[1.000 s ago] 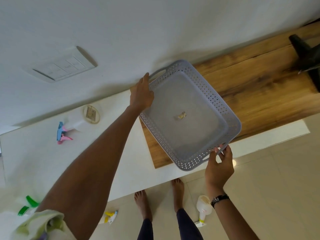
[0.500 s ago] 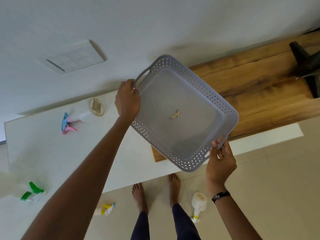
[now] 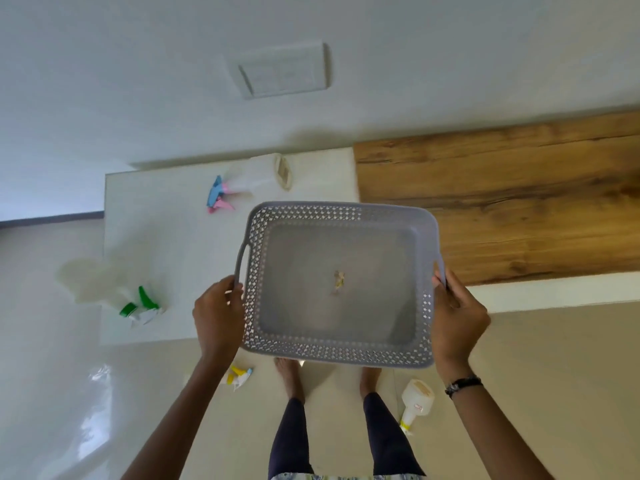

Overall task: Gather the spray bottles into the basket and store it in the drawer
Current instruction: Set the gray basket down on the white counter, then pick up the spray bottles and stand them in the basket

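I hold a grey perforated basket (image 3: 341,348) level in the air, over the counter's front edge. My left hand (image 3: 218,315) grips its left handle and my right hand (image 3: 457,315) grips its right handle. Only a small scrap lies inside it. A clear spray bottle with a blue and pink trigger (image 3: 239,187) lies on the white counter behind the basket. A white bottle with a green trigger (image 3: 110,289) lies at the counter's left end. On the floor lie a yellow-trigger bottle (image 3: 239,375) by my left forearm and a white bottle (image 3: 415,403) near my right foot.
The white counter (image 3: 166,237) ends at the left; a wooden top (image 3: 519,209) continues to the right. A switch plate (image 3: 284,72) is on the wall behind. My bare feet (image 3: 291,379) stand on the beige tiled floor below the basket.
The basket has swung from a tilted, diagonal hold by the wall to a level hold nearer me. My left hand shifted to its left handle. The view has turned left.
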`<state>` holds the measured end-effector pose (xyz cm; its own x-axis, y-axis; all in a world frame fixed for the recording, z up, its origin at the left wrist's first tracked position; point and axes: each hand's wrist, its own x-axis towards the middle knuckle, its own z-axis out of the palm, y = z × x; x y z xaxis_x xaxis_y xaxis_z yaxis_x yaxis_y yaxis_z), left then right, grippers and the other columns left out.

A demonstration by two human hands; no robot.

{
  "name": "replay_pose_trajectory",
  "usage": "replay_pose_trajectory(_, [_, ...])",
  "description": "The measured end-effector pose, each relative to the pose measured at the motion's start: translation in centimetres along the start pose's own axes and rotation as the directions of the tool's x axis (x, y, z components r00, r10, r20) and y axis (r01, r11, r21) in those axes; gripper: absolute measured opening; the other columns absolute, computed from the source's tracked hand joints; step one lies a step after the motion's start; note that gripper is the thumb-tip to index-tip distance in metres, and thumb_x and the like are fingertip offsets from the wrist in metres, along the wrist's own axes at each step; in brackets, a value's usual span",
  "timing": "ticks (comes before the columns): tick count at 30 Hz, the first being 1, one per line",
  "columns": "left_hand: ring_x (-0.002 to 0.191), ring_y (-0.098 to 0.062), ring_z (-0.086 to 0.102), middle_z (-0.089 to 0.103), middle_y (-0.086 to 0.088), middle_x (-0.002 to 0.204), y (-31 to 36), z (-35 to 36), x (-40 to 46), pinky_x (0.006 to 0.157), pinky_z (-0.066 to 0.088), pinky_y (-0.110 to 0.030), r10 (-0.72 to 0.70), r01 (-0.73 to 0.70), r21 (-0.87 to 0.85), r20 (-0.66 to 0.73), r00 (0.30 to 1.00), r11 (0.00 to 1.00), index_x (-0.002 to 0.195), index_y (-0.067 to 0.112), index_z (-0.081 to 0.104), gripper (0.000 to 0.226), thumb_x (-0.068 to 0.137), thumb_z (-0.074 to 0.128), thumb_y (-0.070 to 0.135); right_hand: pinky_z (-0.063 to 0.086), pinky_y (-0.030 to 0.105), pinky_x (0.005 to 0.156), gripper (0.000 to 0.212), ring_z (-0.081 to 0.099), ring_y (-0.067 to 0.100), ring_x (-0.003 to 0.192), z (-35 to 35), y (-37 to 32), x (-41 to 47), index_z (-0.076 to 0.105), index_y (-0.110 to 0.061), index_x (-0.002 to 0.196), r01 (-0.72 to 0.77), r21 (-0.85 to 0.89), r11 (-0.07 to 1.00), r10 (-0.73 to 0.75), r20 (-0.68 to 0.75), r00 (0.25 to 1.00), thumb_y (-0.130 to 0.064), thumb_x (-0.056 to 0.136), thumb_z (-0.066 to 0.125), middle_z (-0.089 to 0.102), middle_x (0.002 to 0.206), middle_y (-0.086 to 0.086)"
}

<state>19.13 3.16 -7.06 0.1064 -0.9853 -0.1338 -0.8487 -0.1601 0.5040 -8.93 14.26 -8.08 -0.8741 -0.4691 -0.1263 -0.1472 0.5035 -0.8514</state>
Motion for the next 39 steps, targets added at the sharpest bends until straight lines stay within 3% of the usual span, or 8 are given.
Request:
replay_pose_trajectory(2, [0.082,-0.03,0.071,0.074,-0.016,0.089,-2.9,-1.2,-0.5,0.069,0.038,-0.026,-0.063,0.063,-0.015,-0.014,0.998,0.998,0.092,0.003,0.07,0.012,0.088,0.06,0.003,0.047,0.001,0.073,0.026,0.066,0.007,0.086,2.2,-0.8,-1.7,0.066,-0.001,0.114,0.037,-0.014,0.999,-0.036,0.044,0.998,-0.004,0.088,0.064,0.068,0.103,0.002])
replay_pose_trajectory(9, [0.085,-0.033,0.069,0.073,-0.02,0.09,-10.2,-3.9,1.7,0.072,0.036,-0.028,-0.163,0.163,-0.011,-0.03,0.986,0.987,0.096,-0.001,0.07,0.015,0.089,0.057,0.002,0.044,-0.002,0.077,0.028,0.063,0.0,0.093,9.3,-1.8,-6.4,0.065,0.001,0.115,0.045,0.009,0.999,-0.046,0.136,0.99,-0.004,0.088,0.065,0.071,0.105,0.01])
replay_pose_trajectory(14, [0.085,-0.037,0.067,0.073,-0.021,0.09,-14.0,-4.4,4.0,0.072,0.039,-0.032,-0.134,0.135,0.043,-0.007,0.991,0.99,0.095,-0.003,0.069,0.016,0.088,0.056,0.001,0.047,0.001,0.08,0.029,0.057,-0.025,0.084,12.9,-1.0,-8.0,0.065,0.0,0.116,0.043,0.019,0.999,-0.045,0.141,0.989,-0.001,0.087,0.064,0.071,0.107,0.011])
replay_pose_trajectory(25, [0.075,-0.034,0.066,0.07,-0.02,0.084,-17.6,-4.1,6.7,0.07,0.053,-0.041,-0.007,0.006,0.013,0.076,0.997,1.0,0.09,-0.004,0.065,0.012,0.089,0.054,0.001,0.048,0.003,0.074,0.028,0.058,-0.022,0.081,15.5,0.7,-8.7,0.065,-0.004,0.117,0.091,-0.101,0.991,-0.076,0.143,0.987,-0.01,0.089,0.064,0.072,0.106,0.011])
replay_pose_trajectory(29, [0.084,-0.033,0.067,0.07,-0.019,0.098,-17.8,-4.0,6.8,0.075,0.053,-0.04,-0.02,0.026,-0.045,0.113,0.993,0.999,0.104,-0.002,0.064,0.018,0.092,0.052,0.003,0.051,0.007,0.08,0.031,0.065,-0.003,0.089,15.2,0.5,-8.8,0.063,-0.003,0.12,0.096,-0.119,0.988,-0.075,0.175,0.982,-0.007,0.09,0.062,0.07,0.111,0.013])
replay_pose_trajectory(32, [0.101,-0.032,0.061,0.059,-0.016,0.116,-17.0,-4.0,6.9,0.086,0.053,-0.045,-0.065,0.072,-0.102,0.067,0.996,0.992,0.117,0.002,0.055,0.028,0.09,0.052,0.002,0.054,0.033,0.092,0.036,0.063,0.014,0.107,15.4,-0.6,-9.3,0.056,-0.006,0.129,0.17,-0.161,0.972,-0.151,0.126,0.98,-0.008,0.094,0.056,0.064,0.124,0.01])
replay_pose_trajectory(36, [0.116,-0.029,0.05,0.049,-0.014,0.127,-13.6,-3.8,8.3,0.097,0.044,-0.04,0.017,-0.028,-0.194,-0.058,0.998,0.981,0.122,0.003,0.049,0.038,0.085,0.056,-0.001,0.044,0.028,0.105,0.038,0.052,0.018,0.126,17.9,-4.3,-9.0,0.05,-0.006,0.134,0.53,-0.183,0.828,-0.483,0.247,0.84,-0.013,0.098,0.051,0.055,0.136,0.009])
replay_pose_trajectory(39, [0.114,-0.023,0.052,0.052,-0.009,0.124,-9.6,-3.3,10.6,0.097,0.045,-0.032,0.045,-0.043,-0.33,-0.001,0.999,0.943,0.12,0.007,0.052,0.036,0.085,0.054,0.0,0.036,0.018,0.107,0.037,0.052,0.019,0.126,22.1,-8.5,-7.8,0.053,-0.004,0.132,0.718,-0.154,0.679,-0.625,0.392,0.675,-0.011,0.096,0.054,0.056,0.135,0.01])
